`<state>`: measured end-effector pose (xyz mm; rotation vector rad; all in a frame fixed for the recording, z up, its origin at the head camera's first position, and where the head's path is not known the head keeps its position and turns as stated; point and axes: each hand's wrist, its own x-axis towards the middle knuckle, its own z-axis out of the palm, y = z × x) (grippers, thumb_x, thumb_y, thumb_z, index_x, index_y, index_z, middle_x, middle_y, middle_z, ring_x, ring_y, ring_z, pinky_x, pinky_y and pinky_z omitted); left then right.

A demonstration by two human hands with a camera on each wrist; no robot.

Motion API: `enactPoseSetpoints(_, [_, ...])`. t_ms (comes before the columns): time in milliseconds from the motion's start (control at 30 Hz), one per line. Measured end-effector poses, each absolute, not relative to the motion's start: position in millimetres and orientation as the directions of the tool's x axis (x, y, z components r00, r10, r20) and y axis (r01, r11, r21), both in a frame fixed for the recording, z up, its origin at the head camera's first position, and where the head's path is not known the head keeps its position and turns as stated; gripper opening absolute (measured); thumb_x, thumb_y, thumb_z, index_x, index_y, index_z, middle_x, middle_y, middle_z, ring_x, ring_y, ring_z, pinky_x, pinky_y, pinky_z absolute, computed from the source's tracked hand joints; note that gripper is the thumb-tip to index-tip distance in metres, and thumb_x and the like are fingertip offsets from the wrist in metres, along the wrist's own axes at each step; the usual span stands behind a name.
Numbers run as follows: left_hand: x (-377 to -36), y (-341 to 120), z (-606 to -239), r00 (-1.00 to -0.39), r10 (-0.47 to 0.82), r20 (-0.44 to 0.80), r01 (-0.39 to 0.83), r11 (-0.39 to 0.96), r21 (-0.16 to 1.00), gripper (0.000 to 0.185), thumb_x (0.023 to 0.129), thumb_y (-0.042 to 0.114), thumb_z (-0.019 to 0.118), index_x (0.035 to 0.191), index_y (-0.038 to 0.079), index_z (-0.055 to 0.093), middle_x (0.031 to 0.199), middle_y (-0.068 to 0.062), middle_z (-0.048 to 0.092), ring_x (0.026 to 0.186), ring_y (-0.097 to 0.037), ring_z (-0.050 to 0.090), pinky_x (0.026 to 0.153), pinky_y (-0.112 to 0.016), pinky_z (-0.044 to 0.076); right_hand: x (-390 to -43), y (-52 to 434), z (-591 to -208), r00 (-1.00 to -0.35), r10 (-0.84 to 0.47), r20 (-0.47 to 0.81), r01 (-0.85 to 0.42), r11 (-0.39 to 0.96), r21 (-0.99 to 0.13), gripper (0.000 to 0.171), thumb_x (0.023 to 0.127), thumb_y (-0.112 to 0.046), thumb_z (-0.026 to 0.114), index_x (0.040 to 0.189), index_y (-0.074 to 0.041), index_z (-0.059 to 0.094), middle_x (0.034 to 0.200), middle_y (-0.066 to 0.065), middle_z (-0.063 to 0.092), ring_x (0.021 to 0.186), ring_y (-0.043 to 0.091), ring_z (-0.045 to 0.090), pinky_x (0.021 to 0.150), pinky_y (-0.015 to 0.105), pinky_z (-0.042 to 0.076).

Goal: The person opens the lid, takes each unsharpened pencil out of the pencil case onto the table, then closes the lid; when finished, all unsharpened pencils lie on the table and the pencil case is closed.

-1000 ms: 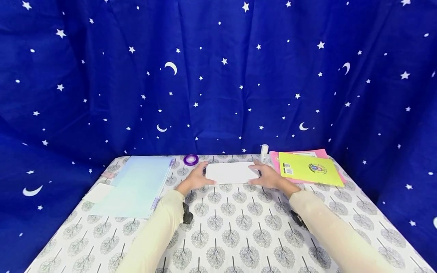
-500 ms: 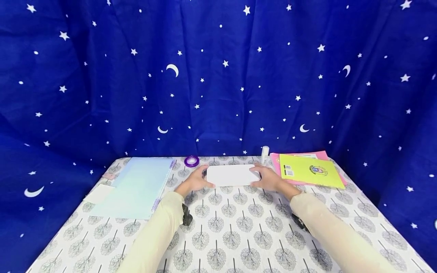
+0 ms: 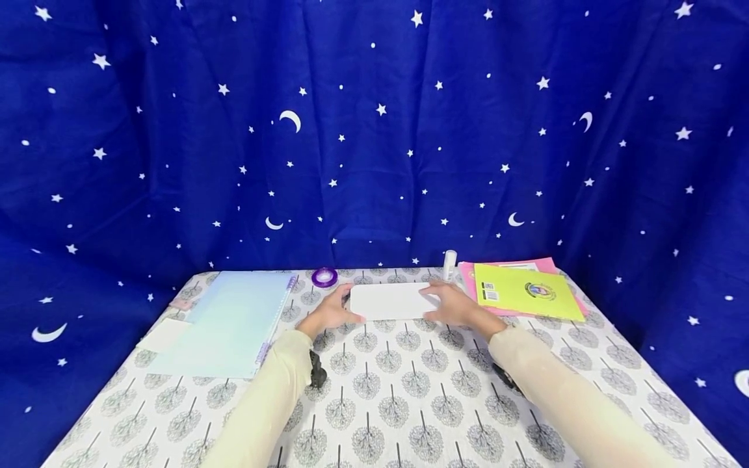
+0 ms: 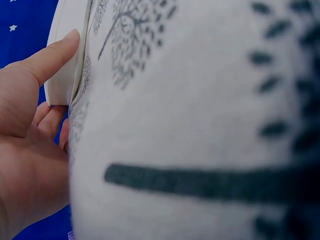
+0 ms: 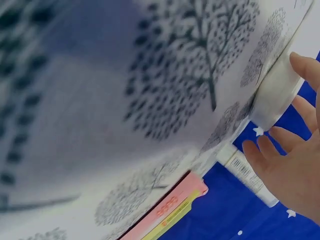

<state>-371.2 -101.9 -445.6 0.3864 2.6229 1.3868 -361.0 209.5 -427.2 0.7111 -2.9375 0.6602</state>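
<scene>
A flat white rectangular box (image 3: 389, 301) with rounded corners lies at the far middle of the patterned tablecloth, its long side running left to right. At its left end my left hand (image 3: 332, 309) grips it, thumb on the near side and fingers round the back. The left wrist view shows the thumb pressed on the box's side (image 4: 65, 60). My right hand (image 3: 456, 305) holds the other end, with a finger over the top and the thumb at the near edge. In the right wrist view, the remaining right fingers (image 5: 270, 150) are spread beyond the box's end (image 5: 275, 97).
A pale blue spiral notebook (image 3: 228, 325) and a white paper piece (image 3: 165, 335) lie at left. Behind my left hand sits a purple tape roll (image 3: 324, 277). A white tube (image 3: 449, 264) stands behind my right hand, near a yellow booklet (image 3: 526, 292) on a pink one (image 3: 547, 264).
The head view has shifted slightly. Both hands keep their places at the ends of the white box, which shows no clear movement on the cloth.
</scene>
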Motion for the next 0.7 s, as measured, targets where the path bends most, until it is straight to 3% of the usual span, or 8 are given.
enactPoseSetpoints(367, [-372.4, -104.0, -445.4, -0.952, 0.304, -0.036, 0.129, 0.507, 0.852, 0.1, 0.073, 0.014, 0.087, 0.154, 0.008, 0.029, 0.152, -0.02, 0.04, 0.138, -0.04, 0.039, 0.114, -0.054, 0.032, -362.7, 191.3, -427.5, -0.88, -0.453, 0.144, -0.475, 0.826, -0.305, 0.06, 0.085, -0.029, 0.076, 0.138, -0.006, 0.058, 0.153, 0.022, 0.038, 0.139, 0.047, 0.034, 0.112, 0.066, 0.024])
enactPoseSetpoints(700, [-374.0, -103.9, -448.5, -0.948, 0.315, -0.049, 0.123, 0.502, 0.856, 0.102, 0.073, 0.015, 0.087, 0.155, 0.008, 0.027, 0.151, -0.022, 0.04, 0.137, -0.04, 0.039, 0.113, -0.056, 0.034, -362.9, 182.2, -427.3, -0.87, -0.467, 0.159, -0.494, 0.819, -0.293, 0.058, 0.084, -0.026, 0.077, 0.134, -0.003, 0.059, 0.149, 0.025, 0.043, 0.137, 0.046, 0.038, 0.113, 0.062, 0.027])
